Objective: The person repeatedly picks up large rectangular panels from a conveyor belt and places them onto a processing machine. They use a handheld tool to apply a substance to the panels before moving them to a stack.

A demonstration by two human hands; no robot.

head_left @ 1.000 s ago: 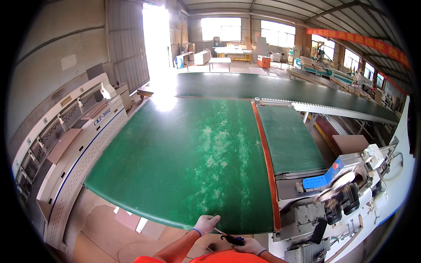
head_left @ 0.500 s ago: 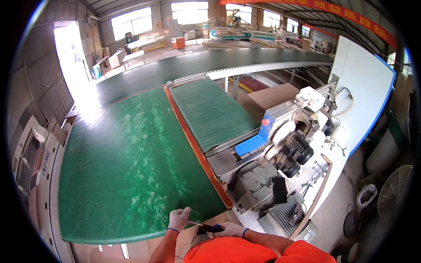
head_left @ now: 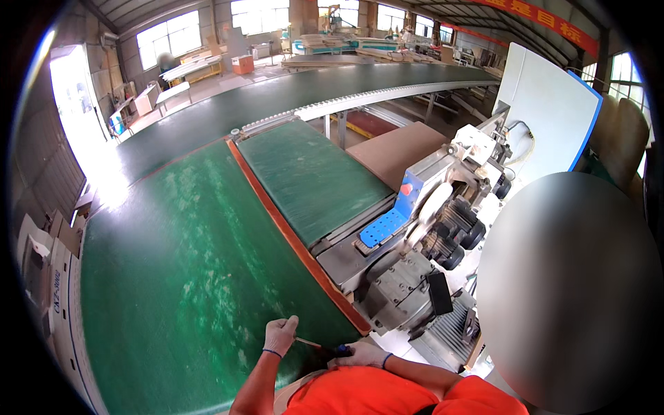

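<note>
My left hand (head_left: 280, 335), in a pale glove, pinches one end of a thin pale strip (head_left: 308, 342) just over the near edge of the wide green conveyor belt (head_left: 173, 277). The strip runs right to a small dark tool with a blue spot (head_left: 339, 350). My right hand (head_left: 361, 355), also gloved, is closed over that tool beside the belt's orange-red edge rail (head_left: 290, 235). Both hands sit close to my orange shirt, and what the tool is stays unclear.
A narrower green belt (head_left: 311, 173) runs alongside on the right. Beyond it stands a grey machine with a blue perforated plate (head_left: 380, 229) and black motors (head_left: 453, 235). A white panel with a blue edge (head_left: 546, 104) rises behind. White cabinets (head_left: 48, 277) line the left.
The view has swung to the right, bringing the machine and white panel nearer the centre. My hands stay together at the belt's near edge, now a little further apart with the strip between them.
</note>
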